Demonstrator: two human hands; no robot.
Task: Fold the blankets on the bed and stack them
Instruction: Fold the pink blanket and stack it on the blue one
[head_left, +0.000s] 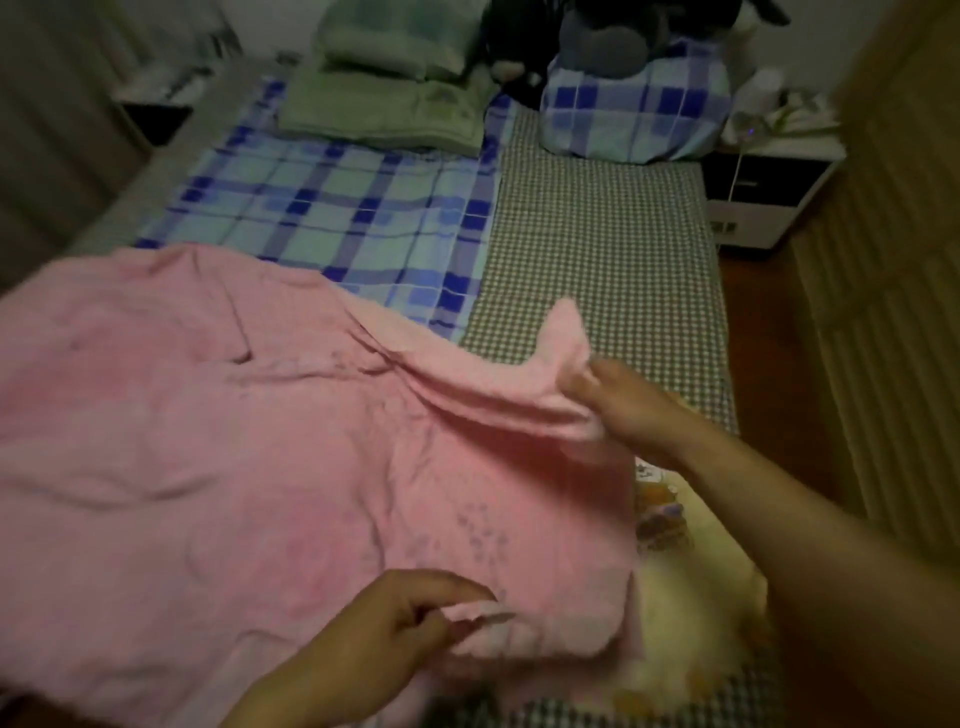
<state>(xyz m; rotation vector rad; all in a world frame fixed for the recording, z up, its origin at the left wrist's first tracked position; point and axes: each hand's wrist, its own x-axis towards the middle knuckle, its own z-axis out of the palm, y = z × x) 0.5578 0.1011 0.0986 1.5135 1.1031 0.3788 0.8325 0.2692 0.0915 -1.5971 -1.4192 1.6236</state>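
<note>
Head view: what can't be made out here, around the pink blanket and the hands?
- Pink fleece blanket: left and bottom edges cut off by the frame, so its full extent is unknown.
- Right hand: fingertips hidden under the blanket corner; the exact grip is unclear.
- Left hand: pinches the near edge, motion-blurred.
- Yellow patterned cloth: mostly covered by the blanket and right forearm, blurred.
- Dark plush toy: cropped by the top edge, dim.

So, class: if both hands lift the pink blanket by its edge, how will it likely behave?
Probably floppy: the pink blanket wrinkles and its corner droops over the right hand. Likely light, since the left hand raises an edge with a fingertip pinch. It will probably sag between the two grips.
</note>
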